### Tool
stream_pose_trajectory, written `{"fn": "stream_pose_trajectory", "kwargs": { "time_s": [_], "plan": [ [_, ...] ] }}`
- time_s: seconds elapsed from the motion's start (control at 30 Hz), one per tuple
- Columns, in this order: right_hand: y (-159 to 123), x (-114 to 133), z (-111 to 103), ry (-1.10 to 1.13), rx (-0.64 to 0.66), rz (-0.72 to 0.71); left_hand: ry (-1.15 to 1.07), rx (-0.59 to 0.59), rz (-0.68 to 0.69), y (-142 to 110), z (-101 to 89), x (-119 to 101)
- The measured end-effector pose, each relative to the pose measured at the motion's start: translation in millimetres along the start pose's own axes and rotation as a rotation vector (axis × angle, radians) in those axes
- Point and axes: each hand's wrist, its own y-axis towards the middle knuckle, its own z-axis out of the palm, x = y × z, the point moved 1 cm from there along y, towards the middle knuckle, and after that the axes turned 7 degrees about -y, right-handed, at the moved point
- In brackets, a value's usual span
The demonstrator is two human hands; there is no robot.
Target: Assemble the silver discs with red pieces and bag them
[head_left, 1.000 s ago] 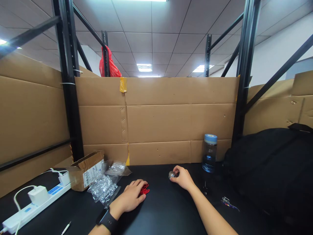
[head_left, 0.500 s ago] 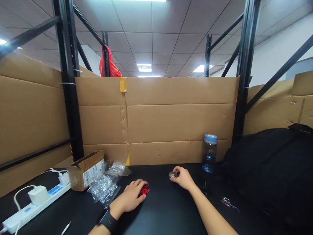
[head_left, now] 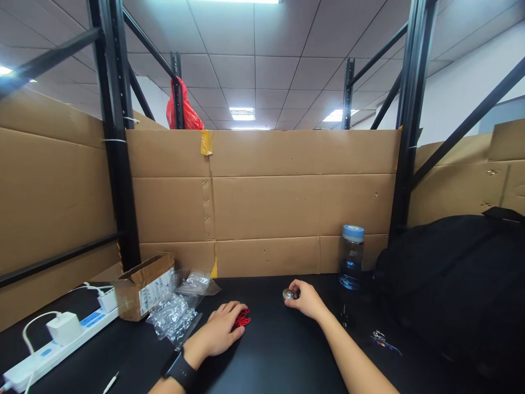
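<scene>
My left hand [head_left: 219,329] lies on the black table [head_left: 279,355] with its fingers curled over a small red object [head_left: 243,317]; a black watch sits on that wrist. Farther back and to the right, my right hand [head_left: 307,299] is closed around a small shiny metal piece [head_left: 288,294] that rests on the tabletop. About a hand's width of bare table separates the two hands.
A dark water bottle with a blue cap [head_left: 351,257] stands right of my right hand. A black bag [head_left: 451,284] fills the right side, with keys [head_left: 381,339] in front. Clear plastic bags [head_left: 176,312], an open cardboard box [head_left: 143,284] and a white power strip [head_left: 57,345] lie at left. Cardboard walls enclose the table.
</scene>
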Motion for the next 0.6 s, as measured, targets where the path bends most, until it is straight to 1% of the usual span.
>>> {"fn": "stream_pose_trajectory", "kwargs": {
  "time_s": [0.13, 0.23, 0.37, 0.6],
  "plan": [
    [-1.7, 6.6, 1.7, -0.006, -0.023, -0.117, -0.004, -0.004, 0.005, 0.1, 1.1, 1.7],
    [-2.5, 10.2, 1.4, -0.01, 0.004, -0.188, -0.015, -0.01, 0.022, 1.1, 2.8, 5.0],
    [-2.3, 11.1, -1.3, 0.002, 0.035, -0.199, -0.012, -0.021, 0.024, 2.4, 4.5, 8.2],
    [-2.4, 10.9, -5.2, 0.01, 0.04, -0.145, -0.005, -0.014, 0.014, 2.2, 4.5, 7.5]
  ]
}}
